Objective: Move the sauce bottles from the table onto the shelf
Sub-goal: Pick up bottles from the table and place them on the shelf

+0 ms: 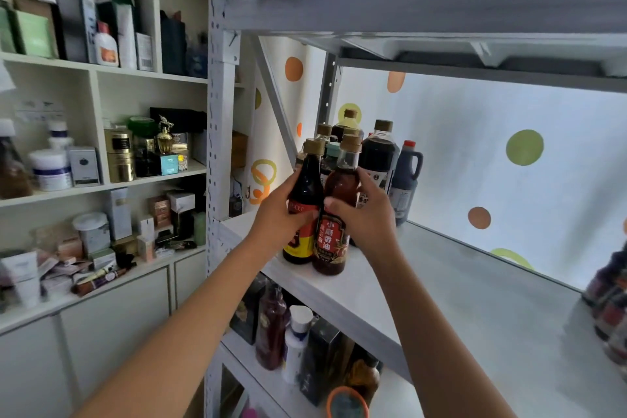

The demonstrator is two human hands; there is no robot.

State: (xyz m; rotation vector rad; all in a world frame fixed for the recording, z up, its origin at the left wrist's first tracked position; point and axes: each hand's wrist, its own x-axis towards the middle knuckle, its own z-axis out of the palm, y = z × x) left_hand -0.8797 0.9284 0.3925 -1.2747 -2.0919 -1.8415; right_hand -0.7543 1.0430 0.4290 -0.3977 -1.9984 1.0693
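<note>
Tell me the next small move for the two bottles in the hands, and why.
Probably let go of both. The left hand grips the dark bottle and the right hand the amber bottle, and both bottles appear to stand upright on the shelf, in front of the bottles already there.

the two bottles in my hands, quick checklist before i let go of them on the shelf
1. Left hand grips the dark sauce bottle: ok.
2. Right hand grips the sesame oil bottle: ok.
3. Both bottles upright: ok.
4. Bases resting flat on the shelf board: cannot tell, though they look down.
5. Set back from the front edge: not ok, both stand close to it.
6. Room to push deeper: not ok straight back, the bottles behind stand close; bare board lies to the right.
</note>
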